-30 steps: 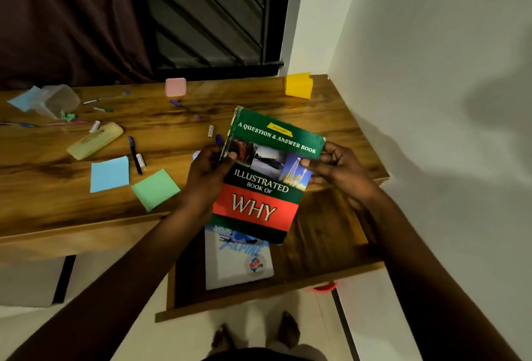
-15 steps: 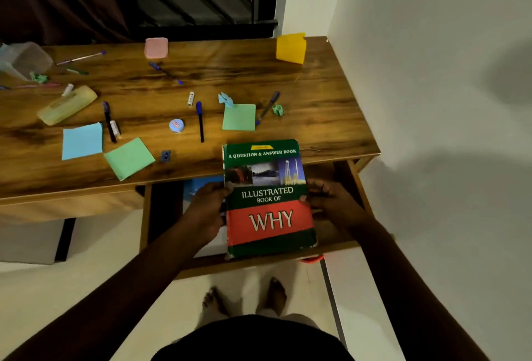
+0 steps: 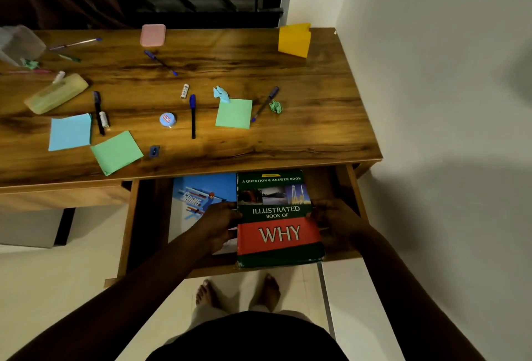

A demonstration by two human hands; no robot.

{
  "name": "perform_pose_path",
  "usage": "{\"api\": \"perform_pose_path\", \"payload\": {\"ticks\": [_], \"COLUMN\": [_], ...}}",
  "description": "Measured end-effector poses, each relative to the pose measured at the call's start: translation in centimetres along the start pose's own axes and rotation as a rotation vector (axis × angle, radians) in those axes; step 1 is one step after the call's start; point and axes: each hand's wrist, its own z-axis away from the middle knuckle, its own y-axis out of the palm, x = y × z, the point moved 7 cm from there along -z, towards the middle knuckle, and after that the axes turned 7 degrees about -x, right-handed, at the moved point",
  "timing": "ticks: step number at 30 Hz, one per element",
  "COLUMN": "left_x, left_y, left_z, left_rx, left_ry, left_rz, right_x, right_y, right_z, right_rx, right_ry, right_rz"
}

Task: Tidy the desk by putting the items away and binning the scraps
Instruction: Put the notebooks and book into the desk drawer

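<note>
Inside the open drawer [image 3: 353, 188], below the tabletop's [image 3: 316, 119] front edge, left hand [image 3: 218, 224] and right hand [image 3: 338, 224] hold the book [image 3: 277, 234], fingers gripping its sides.

the open drawer [image 3: 126, 231] juts toward me from under the right half of the desk [image 3: 316, 136]. in it, the illustrated book of why [image 3: 277, 234] sits right of a skiing magazine [image 3: 201, 191]. my left hand [image 3: 218, 225] is at the book's left edge, over the magazine; my right hand [image 3: 336, 225] is at its right edge. on the desk, a pen [image 3: 193, 116] lies behind the drawer, a sharpener [image 3: 154, 151] to its left by the front edge, a pencil case [image 3: 56, 93] far left, and a folded card [image 3: 294, 40] in the rear right corner.
</note>
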Motion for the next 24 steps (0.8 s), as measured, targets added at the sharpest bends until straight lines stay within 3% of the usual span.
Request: {"api": "perform_pose_path", "payload": {"ticks": [14,24], "left_x": [-2.3,-2.7], "left_y": [6.1,7.6], "left_z": [-5.6,-6.9], "left_rx": [-0.078,-0.103], "left_ry": [0.206,0.249], "left_rz": [-0.313,-0.291], "right_x": [-0.2,-0.8], "right_y": [-2.7,-3.3], "right_z": [-8.5,-9.8], "right_rx": [-0.299,-0.391], "right_ry": [-0.199,-0.196], "right_rz": [0.327,0.36]}}
